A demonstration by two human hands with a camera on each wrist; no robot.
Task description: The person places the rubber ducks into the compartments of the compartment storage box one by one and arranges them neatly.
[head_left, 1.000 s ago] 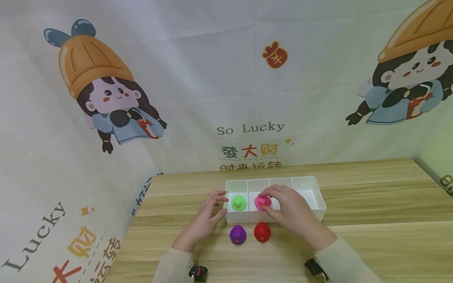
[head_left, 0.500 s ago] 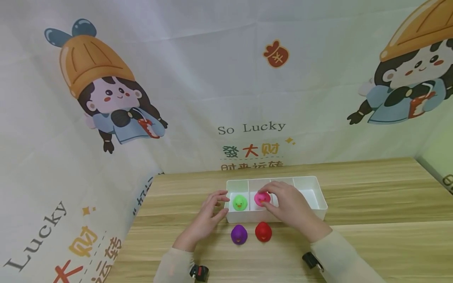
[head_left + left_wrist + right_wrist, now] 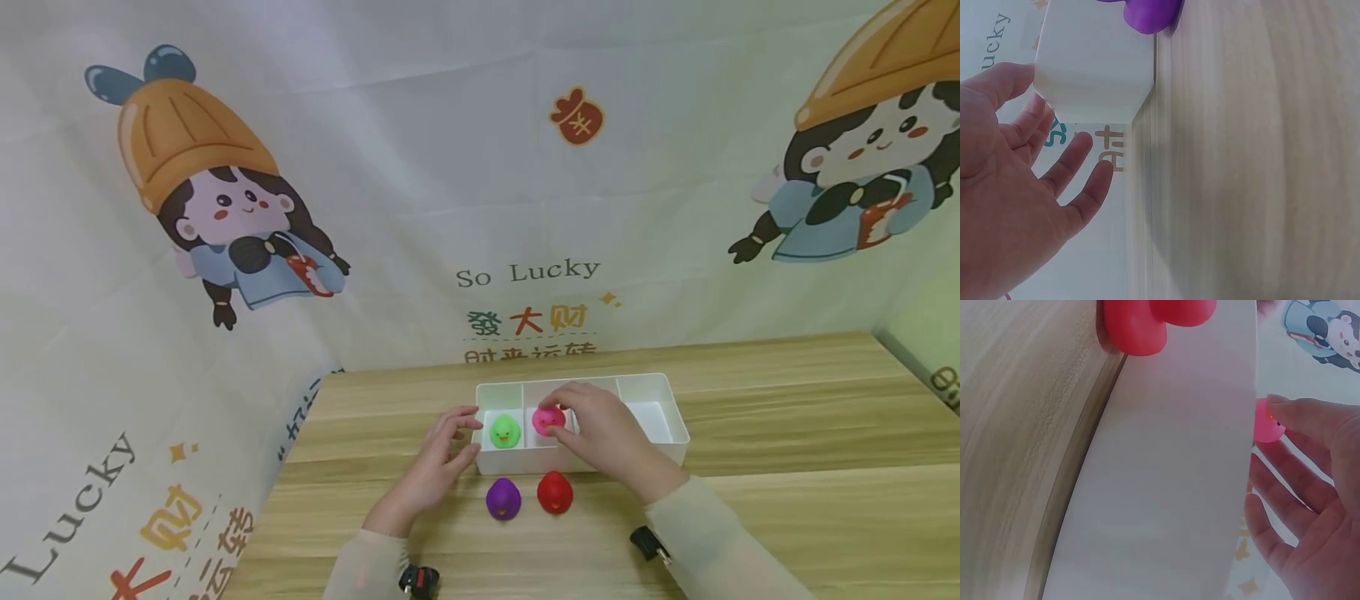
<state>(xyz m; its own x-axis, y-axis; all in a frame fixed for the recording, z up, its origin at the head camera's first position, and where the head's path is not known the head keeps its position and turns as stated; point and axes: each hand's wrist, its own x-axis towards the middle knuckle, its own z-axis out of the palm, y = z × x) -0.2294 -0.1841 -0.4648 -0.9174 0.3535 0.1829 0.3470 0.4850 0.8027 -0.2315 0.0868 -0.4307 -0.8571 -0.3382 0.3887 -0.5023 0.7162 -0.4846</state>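
A white divided box [image 3: 525, 460] stands on the table. Its leftmost compartment holds a green rubber duck [image 3: 505, 432]. My right hand [image 3: 607, 429] pinches a pink rubber duck [image 3: 547, 420] between thumb and fingers at the second compartment; in the right wrist view the pink duck [image 3: 1268, 425] shows just above the box's rim. At the box's left end is my left hand [image 3: 433, 462], fingers loosely spread, with the thumb [image 3: 1016, 78] right at the rim in the left wrist view. In front of the box sit a purple duck [image 3: 503, 499] and a red duck [image 3: 555, 492].
The wooden table [image 3: 787, 417] reaches to a cloth backdrop [image 3: 420, 250] printed with cartoon figures and lettering. The box's rightmost compartment [image 3: 654, 421] shows its bare floor. Black wrist cameras sit at both sleeves.
The right hand and the pink duck have risen slightly, and the right wrist has shifted a little left. The left hand, the box and the other ducks keep their places.
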